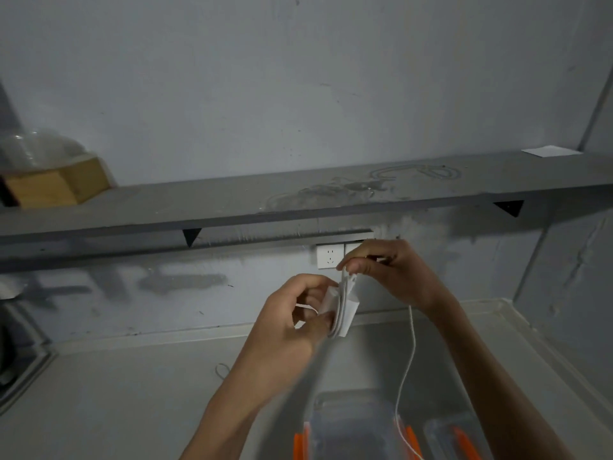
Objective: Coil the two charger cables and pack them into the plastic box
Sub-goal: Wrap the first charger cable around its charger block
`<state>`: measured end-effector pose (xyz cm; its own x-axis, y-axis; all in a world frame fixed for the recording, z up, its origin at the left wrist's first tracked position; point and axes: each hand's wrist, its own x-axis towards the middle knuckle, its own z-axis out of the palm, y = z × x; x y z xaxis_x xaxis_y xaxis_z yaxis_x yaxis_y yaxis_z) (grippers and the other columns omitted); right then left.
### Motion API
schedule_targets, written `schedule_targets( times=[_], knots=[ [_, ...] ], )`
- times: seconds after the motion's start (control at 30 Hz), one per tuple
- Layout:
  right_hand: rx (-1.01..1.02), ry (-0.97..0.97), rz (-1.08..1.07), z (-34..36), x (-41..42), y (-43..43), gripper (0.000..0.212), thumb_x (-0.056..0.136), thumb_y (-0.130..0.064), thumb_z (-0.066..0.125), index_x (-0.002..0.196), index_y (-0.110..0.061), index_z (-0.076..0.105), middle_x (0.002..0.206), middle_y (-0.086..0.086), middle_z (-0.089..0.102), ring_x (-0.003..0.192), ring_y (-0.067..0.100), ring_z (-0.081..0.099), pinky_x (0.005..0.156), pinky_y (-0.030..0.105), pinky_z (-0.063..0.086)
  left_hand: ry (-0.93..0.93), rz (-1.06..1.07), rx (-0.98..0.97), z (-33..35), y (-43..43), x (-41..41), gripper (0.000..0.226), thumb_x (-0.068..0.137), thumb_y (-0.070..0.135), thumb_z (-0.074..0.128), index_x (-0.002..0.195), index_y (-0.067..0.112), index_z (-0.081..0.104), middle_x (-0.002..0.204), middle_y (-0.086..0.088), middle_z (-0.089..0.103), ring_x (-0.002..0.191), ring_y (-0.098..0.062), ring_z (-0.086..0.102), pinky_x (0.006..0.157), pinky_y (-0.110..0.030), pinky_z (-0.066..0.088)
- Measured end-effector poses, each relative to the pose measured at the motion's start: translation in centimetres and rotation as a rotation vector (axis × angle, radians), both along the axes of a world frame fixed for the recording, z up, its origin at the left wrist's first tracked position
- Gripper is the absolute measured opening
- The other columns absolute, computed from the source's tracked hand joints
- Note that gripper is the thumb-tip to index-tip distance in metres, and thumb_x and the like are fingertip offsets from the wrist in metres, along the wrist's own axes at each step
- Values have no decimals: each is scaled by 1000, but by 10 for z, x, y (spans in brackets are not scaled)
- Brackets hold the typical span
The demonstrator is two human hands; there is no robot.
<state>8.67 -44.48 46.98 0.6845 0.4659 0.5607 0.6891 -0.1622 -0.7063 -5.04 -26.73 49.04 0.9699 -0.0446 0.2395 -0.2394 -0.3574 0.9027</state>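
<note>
My left hand (292,323) grips a white charger block (345,308) with several turns of white cable wound over it. My right hand (388,270) pinches the same white cable (409,353) just above the block, in front of the wall socket. The loose end of the cable hangs down from my right wrist over the clear plastic box (355,423) with orange clips at the bottom of the view. I cannot see a second cable.
A clear lid with an orange clip (454,433) lies right of the box on the grey counter (132,403). A white wall socket (328,257) sits under a grey shelf (232,207). A wooden box (56,184) stands on the shelf's left end.
</note>
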Motion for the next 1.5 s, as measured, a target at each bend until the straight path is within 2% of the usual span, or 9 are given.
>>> schedule_targets(
  times=[0.1, 0.2, 0.3, 0.6, 0.7, 0.93, 1.2, 1.4, 1.5],
  knots=[
    [156, 149, 9, -17, -7, 18, 24, 80, -44, 69, 76, -21, 75, 70, -4, 71, 64, 4, 62, 66, 17, 48, 46, 16, -215, 3, 3, 2, 24, 86, -1, 63, 101, 17, 68, 83, -8, 59, 77, -13, 59, 67, -15, 51],
    [333, 365, -44, -42, -30, 44, 21, 88, -27, 64, 69, -21, 69, 49, -11, 55, 42, 0, 39, 42, 13, 32, 64, 54, -536, 4, 7, 19, 24, 89, -6, 55, 106, 5, 67, 92, -17, 71, 84, -19, 68, 73, -21, 57],
    [264, 477, -183, -72, -69, 70, 19, 91, -23, 61, 77, -26, 74, 54, -10, 55, 45, 1, 41, 43, 16, 32, 65, 257, -789, -8, 21, 53, 27, 90, -9, 50, 114, -4, 61, 102, -15, 71, 91, -24, 68, 81, -31, 57],
    [4, 290, -280, -53, -117, 50, 16, 90, -42, 60, 84, -33, 72, 57, -11, 58, 51, 3, 50, 53, 12, 36, 24, 507, -541, -50, 39, 82, 23, 87, -5, 60, 109, 5, 60, 104, -15, 67, 93, -24, 68, 68, -19, 57],
    [-140, 71, -298, -39, -118, 35, 15, 92, -39, 58, 94, -31, 71, 62, -9, 58, 57, 9, 53, 54, 15, 38, 9, 469, -329, -52, 35, 79, 24, 87, -3, 61, 105, 12, 62, 96, -9, 65, 89, -20, 65, 77, -27, 56],
    [-410, -545, -187, 44, -64, -10, 17, 90, -37, 59, 87, -29, 74, 83, -10, 69, 74, 11, 67, 60, 38, 54, -244, 87, 212, -48, -7, 17, 35, 85, -3, 61, 104, 26, 59, 103, 6, 59, 93, -8, 59, 80, -18, 50],
    [-136, -283, -18, 47, -31, -16, 11, 80, -24, 71, 84, -16, 77, 80, 1, 72, 72, 15, 69, 66, 41, 54, -251, 82, 135, -20, -20, -5, 40, 86, -7, 59, 105, 28, 62, 99, 17, 61, 99, -7, 59, 87, -18, 48],
    [10, -255, -42, 41, -27, -22, 7, 80, -20, 71, 82, -16, 76, 80, -1, 73, 74, 13, 69, 69, 25, 52, -34, 47, -5, -12, -16, -1, 22, 88, 7, 63, 102, 24, 68, 79, 17, 63, 77, -6, 61, 77, -28, 52],
    [-15, -31, 84, 23, -16, -7, 4, 80, -16, 70, 80, -19, 73, 74, -13, 72, 71, 1, 66, 69, 14, 48, -30, -31, -30, -3, -15, -7, 30, 86, -2, 63, 102, 23, 69, 77, 15, 64, 76, -7, 61, 77, -27, 54]
  ],
)
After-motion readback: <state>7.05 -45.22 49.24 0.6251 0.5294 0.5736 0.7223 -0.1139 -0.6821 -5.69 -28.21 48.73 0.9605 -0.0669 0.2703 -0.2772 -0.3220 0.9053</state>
